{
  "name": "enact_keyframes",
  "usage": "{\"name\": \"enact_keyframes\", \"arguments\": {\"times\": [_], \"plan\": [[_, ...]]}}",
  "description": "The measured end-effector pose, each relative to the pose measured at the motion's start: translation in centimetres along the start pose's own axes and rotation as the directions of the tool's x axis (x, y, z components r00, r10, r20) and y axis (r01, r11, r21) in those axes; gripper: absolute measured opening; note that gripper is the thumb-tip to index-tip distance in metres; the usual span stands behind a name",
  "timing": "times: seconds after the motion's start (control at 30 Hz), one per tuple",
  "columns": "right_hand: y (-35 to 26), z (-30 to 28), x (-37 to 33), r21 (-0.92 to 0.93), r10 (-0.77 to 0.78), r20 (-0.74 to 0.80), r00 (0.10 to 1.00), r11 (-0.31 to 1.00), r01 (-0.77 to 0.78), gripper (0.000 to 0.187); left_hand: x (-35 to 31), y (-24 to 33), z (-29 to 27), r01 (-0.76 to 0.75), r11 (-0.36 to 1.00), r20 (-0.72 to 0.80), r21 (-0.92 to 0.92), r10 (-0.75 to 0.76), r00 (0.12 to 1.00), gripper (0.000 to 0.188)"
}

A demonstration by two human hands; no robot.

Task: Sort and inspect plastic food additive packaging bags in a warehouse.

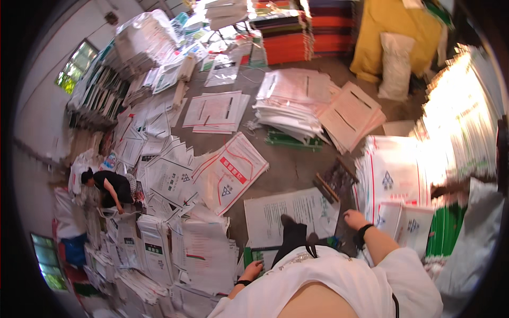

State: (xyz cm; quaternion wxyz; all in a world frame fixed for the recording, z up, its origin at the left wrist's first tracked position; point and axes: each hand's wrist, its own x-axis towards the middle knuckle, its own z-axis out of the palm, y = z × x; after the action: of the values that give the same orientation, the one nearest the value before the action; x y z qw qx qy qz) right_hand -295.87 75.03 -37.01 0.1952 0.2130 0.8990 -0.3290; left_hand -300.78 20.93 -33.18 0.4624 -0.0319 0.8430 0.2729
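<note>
My right hand (355,219), with a dark band at its wrist, hangs beside the stacks of white woven sacks (398,172) on the right. Its fingers are loosely bent and I see nothing in them. Low by my waist is my left hand (253,270), its fingers slightly bent and apart, also with nothing visible in it. It is nearest to a pile of flat white sacks (207,254). A printed white sheet (270,212) lies flat on the floor at my dark shoes. Beyond it, to the left, a white sack with red print (231,172) lies askew.
A small wooden stool (336,180) stands ahead of my right hand. Farther off are a sack stack (291,100), orange bundles (286,45) and a stuffed white bag (396,66). At left, another person (111,188) bends over the piles. Green sacks (444,230) sit at right.
</note>
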Motion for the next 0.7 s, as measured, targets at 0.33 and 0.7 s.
{"name": "enact_keyframes", "arguments": {"times": [0.33,0.7], "plan": [[-16.1,-2.9,10.2,-0.15,-0.394,0.428,0.813,0.857,0.494,0.051,9.0,4.0,1.0,-0.027,0.934,0.108,-0.356,0.069,0.992,0.06],[-22.0,-5.4,27.2,-0.148,-0.265,0.928,0.261,0.382,0.912,0.026,8.0,13.5,13.6,0.107,0.76,-0.017,-0.641,-0.153,0.988,0.029]]}}
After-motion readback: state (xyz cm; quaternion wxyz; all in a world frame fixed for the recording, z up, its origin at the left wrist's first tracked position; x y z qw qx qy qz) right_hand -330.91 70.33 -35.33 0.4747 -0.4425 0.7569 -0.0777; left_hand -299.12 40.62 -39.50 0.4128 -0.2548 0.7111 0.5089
